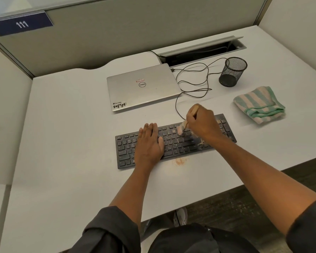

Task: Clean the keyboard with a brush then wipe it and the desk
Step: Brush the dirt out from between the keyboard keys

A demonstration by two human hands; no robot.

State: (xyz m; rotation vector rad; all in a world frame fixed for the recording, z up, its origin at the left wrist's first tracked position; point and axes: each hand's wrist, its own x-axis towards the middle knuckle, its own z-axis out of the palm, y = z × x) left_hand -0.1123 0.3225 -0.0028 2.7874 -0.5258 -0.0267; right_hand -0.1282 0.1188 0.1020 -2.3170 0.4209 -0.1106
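A black keyboard point(181, 143) lies slanted on the white desk point(62, 125), with pale crumbs on its right side. My left hand point(150, 143) rests flat on the keyboard's left half, fingers straight. My right hand point(202, 121) grips a small wooden-handled brush point(181, 127) whose pale bristles touch the upper middle keys. A small heap of tan crumbs point(180, 161) sits on the desk just in front of the keyboard. A folded green-and-white striped cloth point(259, 105) lies on the desk to the right.
A shut silver laptop point(142, 86) sits behind the keyboard, with a black cable point(193, 84) looping to an open cable tray point(201, 50). A black mesh pen cup point(233, 71) stands at the back right. Partition walls enclose the desk's back and left.
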